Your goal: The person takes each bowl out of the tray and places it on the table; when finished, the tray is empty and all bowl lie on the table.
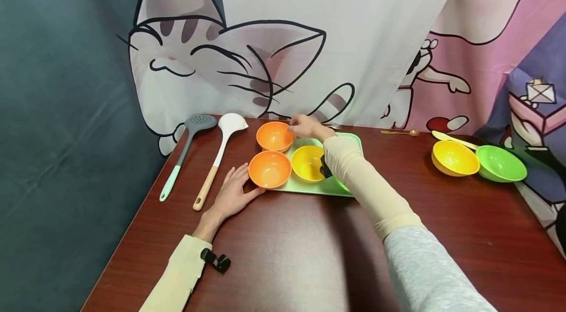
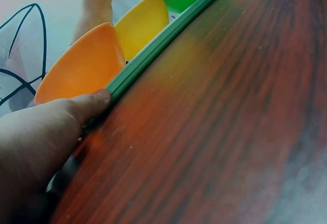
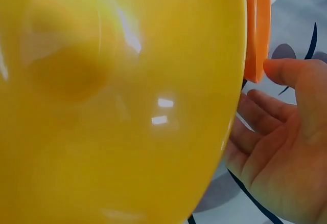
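Right hand (image 1: 306, 126) pinches far orange bowl (image 1: 272, 137), mid-frame;
left hand (image 1: 234, 193), fingers spread, touches tray (image 1: 305, 187) — steadying it while keeping the bowl level seems best.

Left fingers (image 1: 239, 174) spread (thumb (image 1: 254, 194) out); right arm (image 1: 373, 189) extended forward, right fingers (image 3: 260, 114) bent.

Head view bright w/ glare — dark shadow across tbl (image 1: 305, 253).

Downward head view, wrist close-ups (sharing bowls (image 1: 306, 162))
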The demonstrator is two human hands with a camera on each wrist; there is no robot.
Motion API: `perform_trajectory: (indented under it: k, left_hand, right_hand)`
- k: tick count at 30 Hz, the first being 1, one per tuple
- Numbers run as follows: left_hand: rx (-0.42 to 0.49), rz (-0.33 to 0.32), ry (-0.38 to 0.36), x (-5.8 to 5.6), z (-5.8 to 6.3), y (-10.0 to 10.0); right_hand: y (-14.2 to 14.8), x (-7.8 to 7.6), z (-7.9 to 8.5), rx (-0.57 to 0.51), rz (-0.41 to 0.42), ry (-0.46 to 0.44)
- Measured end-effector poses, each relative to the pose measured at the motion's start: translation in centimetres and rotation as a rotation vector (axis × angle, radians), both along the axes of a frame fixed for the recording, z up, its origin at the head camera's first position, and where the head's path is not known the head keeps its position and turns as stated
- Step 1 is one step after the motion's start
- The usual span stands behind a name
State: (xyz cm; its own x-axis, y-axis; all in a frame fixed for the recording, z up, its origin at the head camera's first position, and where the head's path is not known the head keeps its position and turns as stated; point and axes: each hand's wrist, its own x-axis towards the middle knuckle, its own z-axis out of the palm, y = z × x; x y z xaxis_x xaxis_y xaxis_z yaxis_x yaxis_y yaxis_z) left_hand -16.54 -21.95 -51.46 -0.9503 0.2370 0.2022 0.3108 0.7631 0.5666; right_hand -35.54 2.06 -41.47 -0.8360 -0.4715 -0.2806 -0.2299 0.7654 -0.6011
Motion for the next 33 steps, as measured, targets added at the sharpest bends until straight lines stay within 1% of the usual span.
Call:
perform_trajectory:
  k: [4, 10, 15, 19, 22, 26, 29, 33]
  left_hand:
    - [0.0, -0.003, 0.0, -0.1, 0.0, 0.2]
    - [-0.008, 0.003, 0.015, -0.1, 0.2, 0.1]
    - [-0.014, -0.003, 0.018, -0.1, 0.4, 0.1]
    - [-0.021, -0.01, 0.008, -0.3, 0.4, 0.1]
    - [-0.026, -0.009, 0.01, -0.5, 0.4, 0.2]
    - [-0.017, -0.011, 0.027, -0.5, 0.4, 0.2]
    - [-0.01, -0.009, 0.03, -0.2, 0.3, 0.2]
    - [-0.006, -0.009, 0.012, 0.3, 0.3, 0.2]
  right_hand:
    - [-0.2, 0.3, 0.1, -0.012, 0.006, -0.053]
    - [-0.7, 0.3, -0.2, -0.013, 0.029, -0.075]
    - [-0.7, 0.2, -0.6, -0.081, 0.005, -0.1]
    - [-0.4, 0.4, -0.6, -0.152, -0.023, -0.132]
    - [-0.3, 0.4, -0.3, -0.188, -0.039, -0.12]
    - [0.0, 0.4, 0.0, -0.235, -0.072, -0.062]
    - [0.4, 0.5, 0.1, -0.285, -0.1, -0.046]
    - [1.4, 0.6, 0.2, -0.349, -0.15, -0.056]
